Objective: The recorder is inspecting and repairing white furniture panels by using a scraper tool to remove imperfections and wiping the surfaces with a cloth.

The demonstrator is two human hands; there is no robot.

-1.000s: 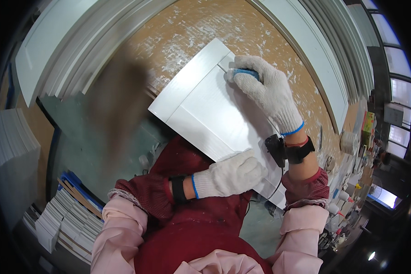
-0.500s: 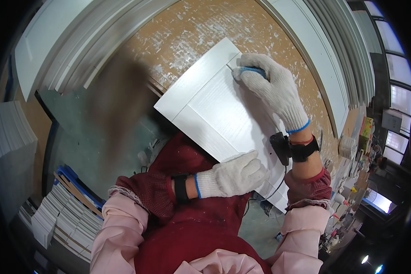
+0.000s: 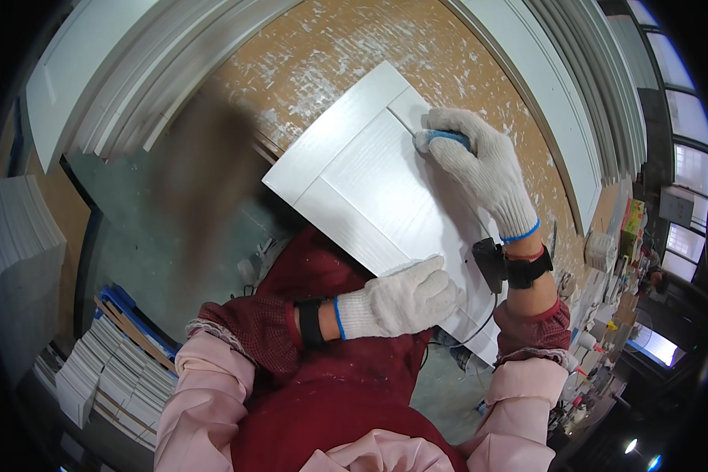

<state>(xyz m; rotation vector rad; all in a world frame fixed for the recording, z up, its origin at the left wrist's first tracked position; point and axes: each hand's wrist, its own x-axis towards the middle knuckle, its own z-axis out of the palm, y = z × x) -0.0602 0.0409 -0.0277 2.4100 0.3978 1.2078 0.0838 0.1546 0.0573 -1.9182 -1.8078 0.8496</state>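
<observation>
A white framed cabinet door (image 3: 389, 185) lies slantwise on the bench, with a recessed centre and grooved frame joints. My right hand (image 3: 480, 161), in a white knitted glove, pinches a small blue hand tool (image 3: 450, 139). Its end sits at the groove along the far right part of the frame; the glove hides most of the tool, so its exact kind does not show. On the door's near edge, my gloved left hand (image 3: 407, 299) has bent fingers closed about that edge.
The brown bench top (image 3: 346, 35) is strewn with white flecks. White panels (image 3: 173, 71) stand stacked at the far left, and more panels (image 3: 558, 86) at the right. Lower left holds a stack of white boards (image 3: 122, 370). Bottles and small items (image 3: 586, 342) crowd the right side.
My right hand has moved slightly right and nearer along the groove with the blue tool. The cabinet door has shifted very little, and my left hand stays at its near edge.
</observation>
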